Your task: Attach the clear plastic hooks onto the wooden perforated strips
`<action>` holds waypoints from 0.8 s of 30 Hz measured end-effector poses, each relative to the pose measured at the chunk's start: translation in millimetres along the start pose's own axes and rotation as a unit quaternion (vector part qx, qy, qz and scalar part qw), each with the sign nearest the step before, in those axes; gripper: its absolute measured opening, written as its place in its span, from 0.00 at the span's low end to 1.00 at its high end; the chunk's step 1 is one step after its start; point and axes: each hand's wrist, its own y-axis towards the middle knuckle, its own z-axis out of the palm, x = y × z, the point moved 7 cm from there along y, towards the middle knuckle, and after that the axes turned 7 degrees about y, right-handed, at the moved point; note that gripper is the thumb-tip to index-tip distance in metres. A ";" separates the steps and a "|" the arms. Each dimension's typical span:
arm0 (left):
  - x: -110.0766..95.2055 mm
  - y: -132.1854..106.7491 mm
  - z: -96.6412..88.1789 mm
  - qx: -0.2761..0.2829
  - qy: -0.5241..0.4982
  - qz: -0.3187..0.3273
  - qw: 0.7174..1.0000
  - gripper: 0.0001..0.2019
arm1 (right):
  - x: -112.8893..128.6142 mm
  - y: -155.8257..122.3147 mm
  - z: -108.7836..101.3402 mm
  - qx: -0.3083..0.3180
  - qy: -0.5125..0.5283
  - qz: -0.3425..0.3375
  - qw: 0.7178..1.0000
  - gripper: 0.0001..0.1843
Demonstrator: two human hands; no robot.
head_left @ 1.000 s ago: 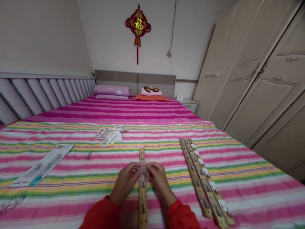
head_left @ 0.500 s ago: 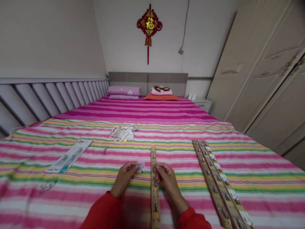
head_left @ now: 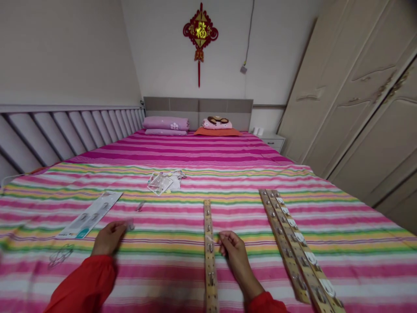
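Note:
A narrow wooden strip (head_left: 209, 256) with metal hooks lies lengthwise on the striped bedspread (head_left: 182, 269) in front of me. My right hand (head_left: 232, 247) pinches at a hook on the strip's right edge, fingers closed. My left hand (head_left: 110, 237) is out to the left over the bedspread, close to a printed card (head_left: 91, 214); its fingers are curled round a small pale piece that I cannot make out. Both sleeves are red.
Two or three more hooked wooden strips (head_left: 295, 245) lie side by side at the right. Clear plastic packets (head_left: 163, 181) sit further up the bed, a small metal piece (head_left: 140, 205) nearby. Pillows (head_left: 167, 124) lie at the headboard; a wardrobe (head_left: 365, 108) stands right.
My left hand has left the strip and swung far to the left with a small pale piece in its fingers. The right hand stays at the strip. The view shifted slightly.

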 end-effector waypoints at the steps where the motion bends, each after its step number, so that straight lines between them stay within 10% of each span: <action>1: 2.8 0.2 1.8 0.008 0.022 0.000 1.000 0.17 | 0.6 -1.9 -0.4 0.001 0.000 0.000 1.000 0.19; 12: 36.2 -50.7 -2.6 -0.097 -0.092 -0.067 0.989 0.22 | 5.9 -82.1 -22.9 0.010 0.001 0.048 0.999 0.20; 24: 14.6 -122.8 -5.2 -0.118 -0.156 -0.107 0.975 0.15 | -65.9 -187.9 -14.8 0.039 0.120 0.285 0.950 0.30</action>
